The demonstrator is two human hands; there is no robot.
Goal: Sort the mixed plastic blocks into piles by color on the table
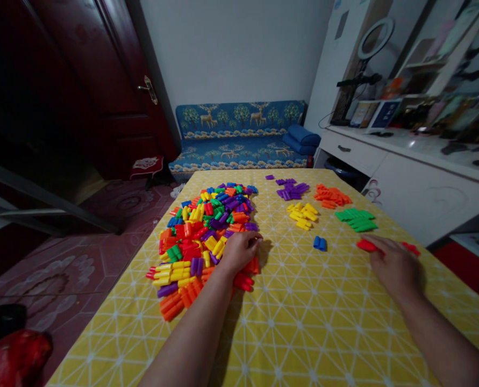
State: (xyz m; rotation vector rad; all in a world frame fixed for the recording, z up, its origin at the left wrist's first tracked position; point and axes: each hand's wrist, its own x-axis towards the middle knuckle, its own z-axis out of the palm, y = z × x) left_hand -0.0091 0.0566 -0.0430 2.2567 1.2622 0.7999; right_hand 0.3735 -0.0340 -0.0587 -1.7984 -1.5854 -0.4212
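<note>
My left hand (241, 250) is at the right edge of a large mixed pile of plastic pieces (191, 231), its fingers curled together; what they hold, if anything, is hidden. On the right side of the table, my right hand (394, 266) has its fingers on a red piece (368, 245), with more red pieces (410, 248) just beyond it. Sorted groups lie nearby: purple pieces (292, 190), yellow pieces (302, 215), orange pieces (331, 196), green pieces (357, 219) and a small blue group (320, 243).
A yellow patterned cloth (295, 322) covers the table. Behind it stands a blue patterned sofa (241, 134). To the right is a white dresser (416, 177) with a ring light (376, 37), and a small stool (147, 165) stands at the left.
</note>
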